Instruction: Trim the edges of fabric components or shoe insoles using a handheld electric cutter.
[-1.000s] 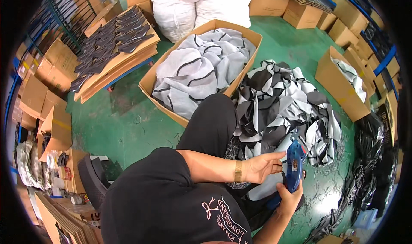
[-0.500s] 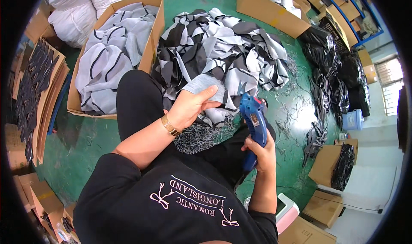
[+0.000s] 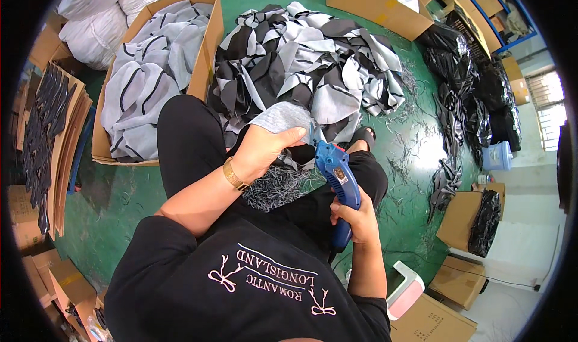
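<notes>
The right hand [image 3: 355, 214] is closed round the handle of one blue power cutter [image 3: 338, 179], and the left hand [image 3: 259, 149] pinches one grey fabric piece [image 3: 280, 118] between thumb and fingers. That piece is ahead of the left palm, its right edge at the cutter's blades; whether the blades are closed I cannot tell. Right behind the piece lies one large heap of grey and black pieces [image 3: 301, 59], too overlapped to count. Below the hands' gap sits one mound of thin clippings [image 3: 280, 188]. Left of the grip, the bent left knee [image 3: 188, 122] stands between the left hand and one fabric-filled cardboard box [image 3: 211, 47]; a second cardboard box [image 3: 376, 11] with fabric is beyond the heap, to the right. Just past the cutter is one sandalled foot [image 3: 361, 138]. Well right of it stands one blue bucket [image 3: 497, 156], near several black plastic bags [image 3: 481, 95].
</notes>
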Demonstrator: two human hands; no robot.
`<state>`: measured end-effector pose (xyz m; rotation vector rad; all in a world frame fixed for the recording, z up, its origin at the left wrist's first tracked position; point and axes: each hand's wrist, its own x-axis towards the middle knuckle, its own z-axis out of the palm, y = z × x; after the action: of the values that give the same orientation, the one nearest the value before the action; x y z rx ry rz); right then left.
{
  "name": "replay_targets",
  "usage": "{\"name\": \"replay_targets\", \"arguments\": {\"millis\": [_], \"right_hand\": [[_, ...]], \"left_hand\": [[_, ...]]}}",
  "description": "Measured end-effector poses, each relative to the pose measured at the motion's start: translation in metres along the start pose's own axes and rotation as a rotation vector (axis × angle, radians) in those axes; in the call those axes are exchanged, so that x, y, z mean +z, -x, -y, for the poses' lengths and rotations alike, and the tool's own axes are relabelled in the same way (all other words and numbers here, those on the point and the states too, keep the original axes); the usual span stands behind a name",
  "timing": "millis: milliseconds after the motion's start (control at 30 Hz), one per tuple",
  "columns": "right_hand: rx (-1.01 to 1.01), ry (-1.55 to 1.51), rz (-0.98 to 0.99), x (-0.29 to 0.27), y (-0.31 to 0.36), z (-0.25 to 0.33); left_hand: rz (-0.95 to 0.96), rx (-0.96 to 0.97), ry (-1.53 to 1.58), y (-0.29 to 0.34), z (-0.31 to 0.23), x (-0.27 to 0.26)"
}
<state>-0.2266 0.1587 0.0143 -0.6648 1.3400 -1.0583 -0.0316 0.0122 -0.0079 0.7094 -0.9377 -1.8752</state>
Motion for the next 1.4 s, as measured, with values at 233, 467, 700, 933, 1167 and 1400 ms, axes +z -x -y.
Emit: {"name": "replay_targets", "arguments": {"millis": [233, 467, 700, 933, 1167, 1400], "right_hand": [[0.027, 0.013, 0.044, -0.01, 0.0, 0.007], [0.041, 0.204, 0.029, -0.013, 0.005, 0.024], [0.036, 0.222, 0.062, -0.012, -0.002, 0.028], [-0.201, 0.044, -0.007, 0.01, -0.027, 0.034], [-0.328, 0.244, -0.047, 0.039, -0.05, 0.051], [-0.372, 0.488, -0.147, 0.048, -0.053, 0.048]], "left_hand": [[0.115, 0.068, -0.22, 0.0, -0.02, -0.004], [0.293, 0.085, -0.511, -0.001, -0.04, -0.006], [0.428, 0.089, -0.775, 0.0, -0.05, -0.01], [0.416, 0.028, -0.6, 0.009, -0.042, -0.003], [0.463, 0.091, -0.576, 0.015, -0.01, -0.007], [0.295, -0.077, -0.189, 0.027, -0.001, 0.009]]}}
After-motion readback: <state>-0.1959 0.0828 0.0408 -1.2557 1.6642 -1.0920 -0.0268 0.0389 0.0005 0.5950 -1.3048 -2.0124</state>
